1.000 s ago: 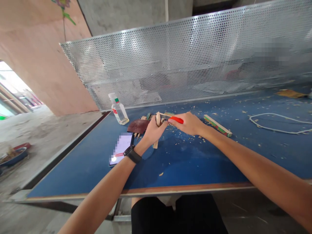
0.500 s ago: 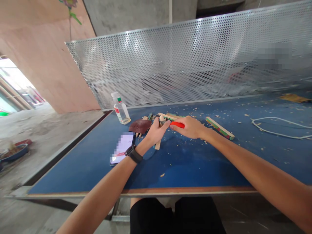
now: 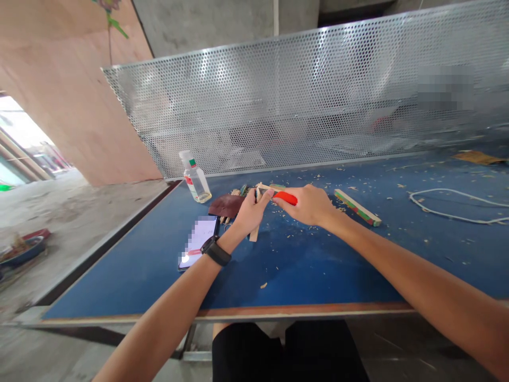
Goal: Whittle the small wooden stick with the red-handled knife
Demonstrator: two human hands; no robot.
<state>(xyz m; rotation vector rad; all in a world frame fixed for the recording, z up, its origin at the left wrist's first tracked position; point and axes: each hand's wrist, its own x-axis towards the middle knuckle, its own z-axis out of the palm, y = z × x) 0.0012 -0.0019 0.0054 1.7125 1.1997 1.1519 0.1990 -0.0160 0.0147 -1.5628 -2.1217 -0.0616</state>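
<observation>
My left hand [image 3: 250, 211], a black watch on its wrist, is closed around a pale wooden stick [image 3: 254, 234]. The stick's lower end shows beneath the palm and its top sticks out above the fingers. My right hand [image 3: 312, 206] grips the red handle of a knife [image 3: 286, 198]. Its blade points left, against or just beside the upper part of the stick, close to my left thumb; the exact contact is too small to tell. Wood shavings lie scattered on the blue table [image 3: 302, 281] around both hands.
Left of my hands lie a dark red leather-like piece [image 3: 226, 206] and a phone [image 3: 199, 239], with a clear bottle [image 3: 196, 180] behind. To the right are a painted wooden strip [image 3: 357, 207] and a white cord [image 3: 449, 215]. A perforated metal panel [image 3: 278, 106] borders the back.
The knife has tilted, its handle now sloping down to the right, and the blade sits nearer the stick's top. My right hand has shifted slightly left and up. The whole view moved a little.
</observation>
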